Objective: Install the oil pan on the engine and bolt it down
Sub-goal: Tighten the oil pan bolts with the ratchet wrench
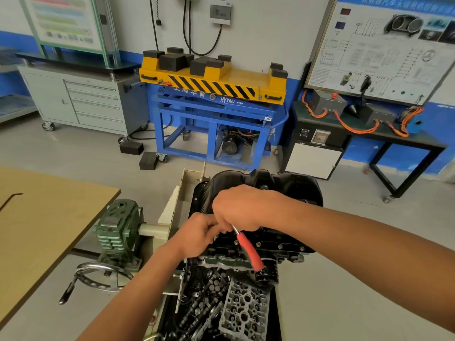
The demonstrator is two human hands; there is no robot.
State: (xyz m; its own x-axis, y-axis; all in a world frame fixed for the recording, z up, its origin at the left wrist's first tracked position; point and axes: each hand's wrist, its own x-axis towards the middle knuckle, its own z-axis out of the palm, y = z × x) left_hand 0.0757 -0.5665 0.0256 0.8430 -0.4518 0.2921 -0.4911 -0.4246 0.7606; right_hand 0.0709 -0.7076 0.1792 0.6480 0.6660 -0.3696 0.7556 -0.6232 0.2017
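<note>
While the right hand [238, 207] grips a red-handled wrench [250, 251] over the pan [283, 183], the left hand [197, 235] curls at its head; whether it holds anything, I cannot tell.

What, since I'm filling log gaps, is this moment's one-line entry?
oil pan on engine | right hand grips red-handled tool | left hand at tool head, grip unclear

Your oil pan [261, 185] is black and sits on top of the engine [270, 252] with its deep sump bulging upward. A row of bolts [280, 246] stands along the near flange. Your wrench [250, 251] has a red handle on a bright shank. It slants down to the right from your right hand [238, 207], at the pan's near-left edge.
</note>
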